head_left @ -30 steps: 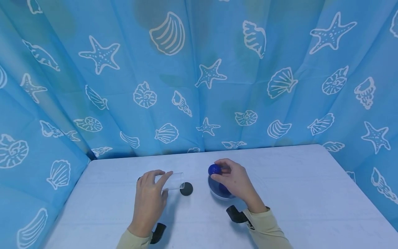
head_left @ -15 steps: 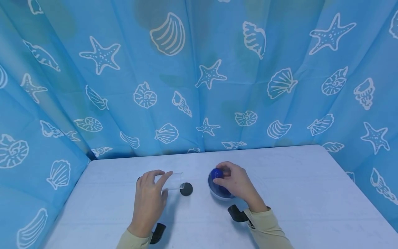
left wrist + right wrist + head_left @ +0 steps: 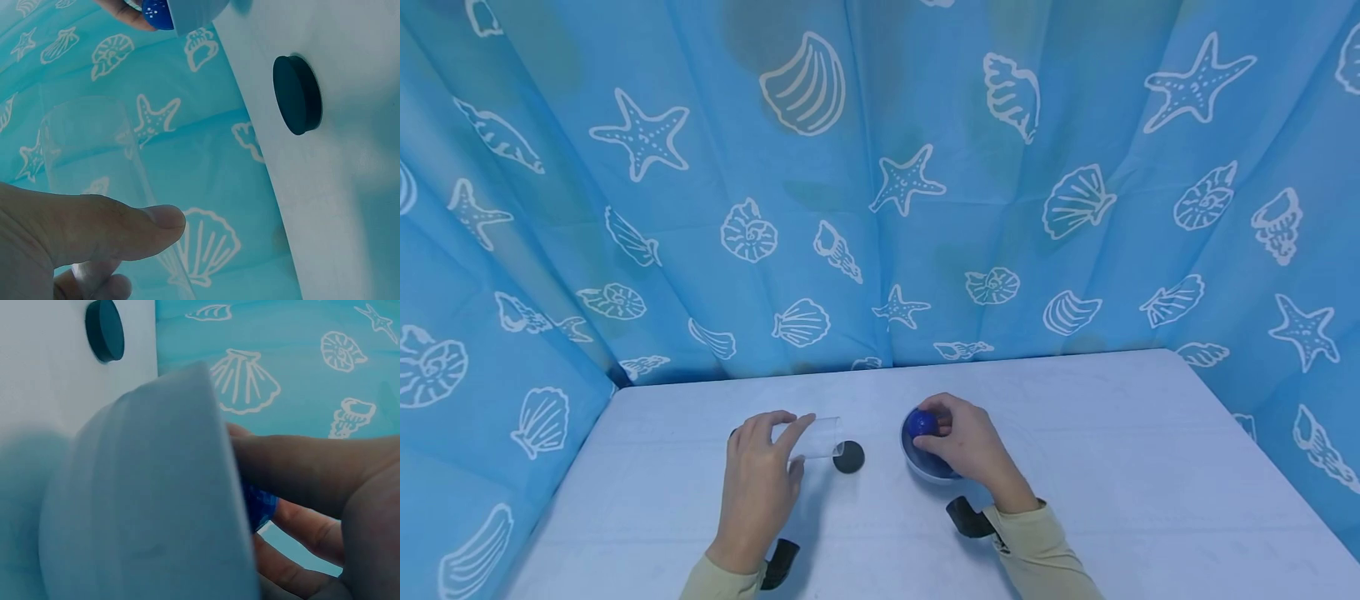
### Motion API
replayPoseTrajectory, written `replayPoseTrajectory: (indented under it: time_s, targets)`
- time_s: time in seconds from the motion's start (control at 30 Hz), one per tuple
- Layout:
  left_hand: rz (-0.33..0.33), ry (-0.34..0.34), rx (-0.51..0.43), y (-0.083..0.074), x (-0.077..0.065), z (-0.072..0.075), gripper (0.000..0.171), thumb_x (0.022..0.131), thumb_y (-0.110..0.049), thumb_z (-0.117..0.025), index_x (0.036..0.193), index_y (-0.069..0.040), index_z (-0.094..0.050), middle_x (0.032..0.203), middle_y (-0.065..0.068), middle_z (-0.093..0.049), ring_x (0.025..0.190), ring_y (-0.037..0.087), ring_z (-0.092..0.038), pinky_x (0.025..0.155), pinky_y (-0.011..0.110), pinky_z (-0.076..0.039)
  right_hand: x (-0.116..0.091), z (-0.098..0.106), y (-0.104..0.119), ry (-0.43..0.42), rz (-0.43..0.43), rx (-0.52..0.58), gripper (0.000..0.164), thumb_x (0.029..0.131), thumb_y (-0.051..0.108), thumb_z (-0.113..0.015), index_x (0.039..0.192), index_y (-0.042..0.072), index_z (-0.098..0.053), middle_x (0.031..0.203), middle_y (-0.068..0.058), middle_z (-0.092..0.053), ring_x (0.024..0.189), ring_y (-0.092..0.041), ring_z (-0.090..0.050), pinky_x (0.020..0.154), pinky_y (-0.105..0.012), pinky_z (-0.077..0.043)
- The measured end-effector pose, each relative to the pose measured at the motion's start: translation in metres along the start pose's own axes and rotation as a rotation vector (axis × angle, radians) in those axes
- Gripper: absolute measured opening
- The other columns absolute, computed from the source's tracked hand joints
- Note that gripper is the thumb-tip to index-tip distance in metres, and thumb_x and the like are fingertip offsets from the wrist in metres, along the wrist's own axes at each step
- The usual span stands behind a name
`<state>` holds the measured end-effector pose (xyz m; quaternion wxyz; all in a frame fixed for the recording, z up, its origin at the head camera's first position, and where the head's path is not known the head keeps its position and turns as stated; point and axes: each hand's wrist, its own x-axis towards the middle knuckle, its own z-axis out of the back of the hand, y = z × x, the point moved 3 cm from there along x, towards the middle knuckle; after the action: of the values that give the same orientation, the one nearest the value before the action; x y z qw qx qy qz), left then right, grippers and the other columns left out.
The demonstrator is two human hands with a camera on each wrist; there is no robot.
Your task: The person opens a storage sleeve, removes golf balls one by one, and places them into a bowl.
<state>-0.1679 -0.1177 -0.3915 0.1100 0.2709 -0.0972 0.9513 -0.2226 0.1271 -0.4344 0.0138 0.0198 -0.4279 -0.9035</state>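
Observation:
My left hand [image 3: 760, 475] grips a clear plastic cylinder [image 3: 825, 437] lying sideways above the table, its end facing right. In the left wrist view, the thumb presses along the see-through wall of the cylinder [image 3: 94, 150]. My right hand [image 3: 966, 442] pinches a glossy blue ball [image 3: 922, 423] between thumb and fingers, over the far left part of a bowl [image 3: 928, 477]. In the right wrist view the bowl's pale outer wall [image 3: 150, 487] hides most of the ball [image 3: 259, 506]. Between the hands, a round black lid [image 3: 849, 457] rests on the table.
A white-covered table [image 3: 1150, 467] carries everything. Behind it and at both sides hangs a blue curtain [image 3: 880, 250] printed with shells and starfish. A black wrist mount [image 3: 970, 517] juts out below the right hand.
My right hand and the blue ball have moved slightly down and to the right, lower over the bowl. The left hand and clear cylinder stay where they were.

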Motion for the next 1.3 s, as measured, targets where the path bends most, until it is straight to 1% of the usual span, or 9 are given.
replayPoseTrajectory:
  time_s: [0.23, 0.33, 0.5, 0.7, 0.87, 1.03, 1.3]
  targets:
    - [-0.002, -0.004, -0.001, 0.0, 0.0, 0.0, 0.06, 0.061, -0.004, -0.084, 0.116, -0.018, -0.065, 0.11, 0.01, -0.057, 0.108, 0.029, -0.048, 0.097, 0.05, -0.036, 0.001, -0.005, -0.002, -0.015, 0.035, -0.068, 0.039, 0.075, 0.021, -0.077, 0.111, 0.021, -0.061, 0.112, -0.002, -0.061, 0.105, -0.021, -0.057, 0.085, -0.043, -0.05]
    - [-0.004, -0.006, -0.006, 0.0, 0.0, 0.0, 0.06, 0.061, -0.004, -0.084, 0.116, -0.018, -0.065, 0.11, 0.01, -0.057, 0.107, 0.029, -0.048, 0.097, 0.05, -0.036, 0.001, -0.007, -0.001, -0.014, 0.061, -0.105, 0.039, 0.075, 0.021, -0.078, 0.11, 0.02, -0.061, 0.111, -0.002, -0.061, 0.105, -0.021, -0.056, 0.087, -0.044, -0.049]
    - [-0.008, -0.012, -0.013, 0.0, 0.0, 0.0, 0.06, 0.061, -0.004, -0.084, 0.116, -0.018, -0.065, 0.11, 0.01, -0.058, 0.107, 0.029, -0.048, 0.096, 0.049, -0.036, 0.0, -0.007, 0.0, -0.012, 0.087, -0.144, 0.04, 0.074, 0.018, -0.078, 0.111, 0.018, -0.062, 0.115, -0.004, -0.06, 0.11, -0.025, -0.055, 0.091, -0.047, -0.046]
    - [-0.004, -0.008, -0.009, 0.001, 0.0, -0.001, 0.06, 0.061, -0.004, -0.084, 0.116, -0.018, -0.065, 0.11, 0.01, -0.058, 0.107, 0.029, -0.048, 0.097, 0.049, -0.036, -0.001, -0.009, 0.0, 0.004, 0.077, -0.209, 0.04, 0.074, 0.017, -0.078, 0.111, 0.017, -0.062, 0.121, -0.006, -0.058, 0.116, -0.028, -0.051, 0.093, -0.049, -0.044]
    - [-0.001, -0.003, -0.007, 0.0, 0.0, -0.001, 0.06, 0.061, -0.005, -0.084, 0.116, -0.018, -0.065, 0.11, 0.01, -0.058, 0.107, 0.029, -0.048, 0.097, 0.049, -0.036, -0.001, -0.01, 0.0, 0.02, 0.087, -0.262, 0.039, 0.074, 0.018, -0.078, 0.11, 0.015, -0.062, 0.12, -0.007, -0.058, 0.116, -0.028, -0.051, 0.093, -0.047, -0.044]
    - [-0.004, -0.009, -0.008, 0.0, 0.0, 0.0, 0.061, 0.06, -0.005, -0.084, 0.116, -0.018, -0.064, 0.111, 0.01, -0.058, 0.106, 0.029, -0.049, 0.096, 0.049, -0.037, -0.002, -0.01, 0.0, 0.036, 0.104, -0.286, 0.04, 0.074, 0.017, -0.078, 0.11, 0.013, -0.062, 0.117, -0.009, -0.059, 0.114, -0.028, -0.052, 0.093, -0.048, -0.044]
    - [-0.008, -0.007, -0.009, -0.001, 0.0, -0.001, 0.061, 0.06, -0.005, -0.084, 0.116, -0.018, -0.064, 0.111, 0.01, -0.057, 0.107, 0.029, -0.048, 0.096, 0.049, -0.037, -0.002, -0.01, 0.0, 0.054, 0.092, -0.3, 0.041, 0.074, 0.017, -0.078, 0.112, 0.014, -0.061, 0.119, -0.009, -0.058, 0.115, -0.029, -0.051, 0.092, -0.048, -0.044]
